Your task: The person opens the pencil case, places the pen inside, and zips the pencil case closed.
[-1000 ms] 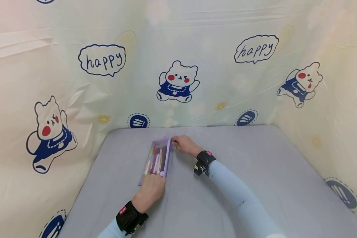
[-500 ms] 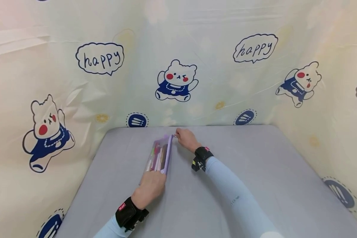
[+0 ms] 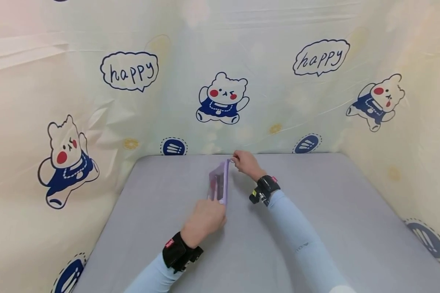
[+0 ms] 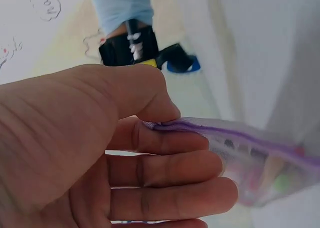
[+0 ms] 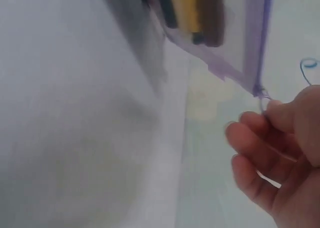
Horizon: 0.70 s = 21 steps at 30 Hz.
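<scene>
A see-through mesh pencil pouch (image 3: 217,184) with a purple zipper edge is held tilted up on its side above the table. Pens and markers show through the mesh. My left hand (image 3: 206,219) pinches its near end; in the left wrist view the thumb presses the purple zipper band (image 4: 185,125) against the index finger, and the other fingers extend below. At the far end, my right hand (image 3: 247,164) pinches a small looped zipper pull (image 5: 264,105) between thumb and index finger. That pull sits at the far corner of the pouch (image 5: 235,37).
A grey cloth-covered table (image 3: 315,211) lies under both hands. A printed curtain (image 3: 264,81) with bears and "happy" bubbles stands close behind the table's far edge and along both sides.
The pouch and both hands have shifted right and farther away in the head view. The pouch has tilted more onto its edge, showing less of its contents. Both grips stay the same.
</scene>
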Motion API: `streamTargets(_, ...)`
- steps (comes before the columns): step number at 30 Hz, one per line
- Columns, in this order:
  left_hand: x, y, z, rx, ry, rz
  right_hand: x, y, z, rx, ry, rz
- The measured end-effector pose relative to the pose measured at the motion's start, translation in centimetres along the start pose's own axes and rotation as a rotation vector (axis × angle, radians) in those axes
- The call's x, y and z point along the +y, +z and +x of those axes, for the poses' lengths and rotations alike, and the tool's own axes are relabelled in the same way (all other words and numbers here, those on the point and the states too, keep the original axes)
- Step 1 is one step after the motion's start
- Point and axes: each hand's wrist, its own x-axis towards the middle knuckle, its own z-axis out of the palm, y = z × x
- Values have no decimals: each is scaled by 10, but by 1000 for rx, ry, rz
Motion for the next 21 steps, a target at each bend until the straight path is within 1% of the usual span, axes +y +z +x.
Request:
streamTargets(2,7,6,7,-44,14,-3,8,0,-1,-33,23,2)
streamTargets(4,13,11,15,-93,20,-25,16,1,-2,-65,54,-23)
streamTargets(8,20,22,29,-122,54,-62,32,2,-6,-125,110,-103)
streamTargets(9,21,24,31,-140,60,-77,36,3,-8,-142,121,-126)
streamTargets(11,21,26,33,-190,54,-140,41,3,-14,-160,136,-165)
streamTargets(12,19,26,35,-202,50,-174,43,2,-18,-158,144,-180)
streamTargets(14,12,21,38,-230,22,-259,43,-4,-26,-123,152,-212)
streamTargets(15,6,17,40,-225,1,-287,41,-10,-30,-92,147,-224)
streamTargets(17,-10,6,46,-180,-53,-327,32,-23,-37,-11,126,-247)
streamTargets(19,-30,-6,52,-92,-107,-299,19,-38,-42,81,81,-263)
streamTargets(21,-49,-17,58,10,-153,-245,5,-52,-46,154,40,-268)
